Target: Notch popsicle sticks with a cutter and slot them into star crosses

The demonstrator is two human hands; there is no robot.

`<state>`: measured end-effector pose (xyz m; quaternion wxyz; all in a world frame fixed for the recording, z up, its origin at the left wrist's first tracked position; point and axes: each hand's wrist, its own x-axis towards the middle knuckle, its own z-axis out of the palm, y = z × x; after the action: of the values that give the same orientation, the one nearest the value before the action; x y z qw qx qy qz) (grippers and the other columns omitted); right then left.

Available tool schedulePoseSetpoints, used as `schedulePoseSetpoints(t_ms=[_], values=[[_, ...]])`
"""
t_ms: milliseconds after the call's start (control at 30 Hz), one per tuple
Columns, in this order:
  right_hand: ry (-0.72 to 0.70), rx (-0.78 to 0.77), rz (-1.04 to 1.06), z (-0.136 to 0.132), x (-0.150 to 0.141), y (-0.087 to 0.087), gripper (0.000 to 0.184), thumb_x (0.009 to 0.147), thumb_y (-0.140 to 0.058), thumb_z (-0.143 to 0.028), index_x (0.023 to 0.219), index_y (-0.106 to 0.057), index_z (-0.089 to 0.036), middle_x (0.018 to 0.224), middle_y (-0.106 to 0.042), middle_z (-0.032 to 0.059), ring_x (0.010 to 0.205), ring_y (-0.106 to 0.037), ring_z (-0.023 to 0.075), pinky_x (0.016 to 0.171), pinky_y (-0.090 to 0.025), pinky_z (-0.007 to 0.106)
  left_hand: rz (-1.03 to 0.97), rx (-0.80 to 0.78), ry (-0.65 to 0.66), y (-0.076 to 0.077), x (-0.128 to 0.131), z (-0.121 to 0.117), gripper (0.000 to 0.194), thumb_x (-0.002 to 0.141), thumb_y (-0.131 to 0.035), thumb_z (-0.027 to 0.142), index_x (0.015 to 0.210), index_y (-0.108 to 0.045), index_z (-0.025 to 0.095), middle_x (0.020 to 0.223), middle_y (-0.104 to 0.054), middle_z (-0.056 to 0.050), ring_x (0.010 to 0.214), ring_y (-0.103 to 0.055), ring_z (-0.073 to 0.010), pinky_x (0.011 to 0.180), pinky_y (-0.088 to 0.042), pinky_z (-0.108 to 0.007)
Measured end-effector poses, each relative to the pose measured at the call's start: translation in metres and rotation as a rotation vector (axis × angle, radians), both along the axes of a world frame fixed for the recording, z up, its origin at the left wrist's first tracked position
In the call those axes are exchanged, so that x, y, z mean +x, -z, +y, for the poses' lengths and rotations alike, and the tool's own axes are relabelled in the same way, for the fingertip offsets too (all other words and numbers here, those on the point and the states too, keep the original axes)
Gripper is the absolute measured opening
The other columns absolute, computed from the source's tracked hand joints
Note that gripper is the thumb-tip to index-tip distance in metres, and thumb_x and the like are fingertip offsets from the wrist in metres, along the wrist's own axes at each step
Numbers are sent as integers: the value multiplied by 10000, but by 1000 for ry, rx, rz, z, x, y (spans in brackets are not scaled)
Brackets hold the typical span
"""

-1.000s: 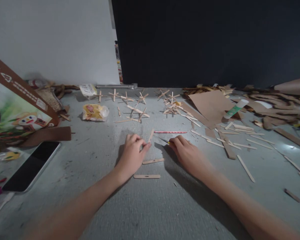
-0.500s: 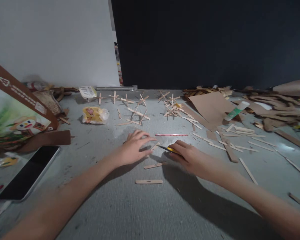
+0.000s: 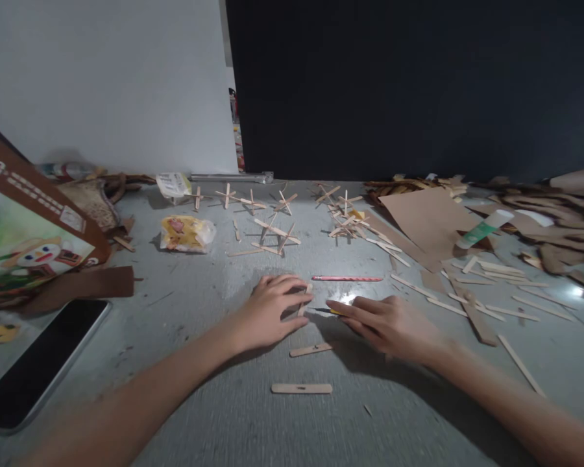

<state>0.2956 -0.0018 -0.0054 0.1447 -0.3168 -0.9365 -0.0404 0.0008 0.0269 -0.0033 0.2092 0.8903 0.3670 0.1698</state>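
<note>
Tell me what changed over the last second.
The left hand and the craft stick moved from beside the red pencil toward the person, fingers spreading. The right hand drew its knife the same way. The pencil stayed put.

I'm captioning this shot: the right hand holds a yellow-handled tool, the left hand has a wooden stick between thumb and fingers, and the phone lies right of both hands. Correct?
Not quite. The right hand holds a yellow-handled tool and the left hand a wooden stick, but the side is wrong for the phone: the head view shows it left of both hands.
</note>
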Motion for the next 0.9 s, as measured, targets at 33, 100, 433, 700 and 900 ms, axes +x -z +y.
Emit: schedulePoseSetpoints(t_ms=[33, 100, 433, 700, 900], values=[[0, 7, 2, 1, 0, 2, 425, 1105, -409, -212, 1474, -621, -214, 816, -727, 33, 540, -597, 129, 504, -408, 267, -6, -2, -1, 1, 0, 0, 381, 980, -716, 353, 1355, -716, 285, 1522, -618, -103, 1490, -472, -318, 1214, -347, -563], [4, 10, 19, 5, 0, 4, 413, 1113, -421, -229, 1471, -625, -200, 813, -718, 32, 550, -596, 123, 514, -415, 264, -12, -22, -8, 1, 1, 1, 408, 968, -732, 348, 1369, -706, 272, 1549, -601, -105, 1509, -463, -314, 1227, -339, -551], [-30, 11, 95, 26, -5, 8, 354, 1129, -453, -267, 1380, -690, -187, 779, -702, 14, 599, -629, 108, 553, -425, 264, -80, -99, -35, 3, -1, 8, 582, 867, -842, 429, 1410, -674, 307, 1502, -644, -90, 1515, -474, -317, 1262, -292, -586], [3, -14, 120, 22, -6, 10, 368, 1138, -431, -290, 1359, -711, -200, 766, -699, 16, 574, -616, 96, 544, -419, 252, -86, -118, -47, 5, -1, 9, 605, 861, -848, 426, 1425, -660, 312, 1512, -636, -83, 1528, -454, -317, 1261, -277, -591], [3, -24, 119, 23, -6, 10, 375, 1138, -420, -293, 1364, -704, -199, 754, -693, 15, 575, -618, 98, 544, -416, 249, -103, -120, -42, 5, -1, 9, 608, 868, -840, 430, 1437, -652, 325, 1504, -643, -85, 1525, -456, -325, 1255, -286, -601]])
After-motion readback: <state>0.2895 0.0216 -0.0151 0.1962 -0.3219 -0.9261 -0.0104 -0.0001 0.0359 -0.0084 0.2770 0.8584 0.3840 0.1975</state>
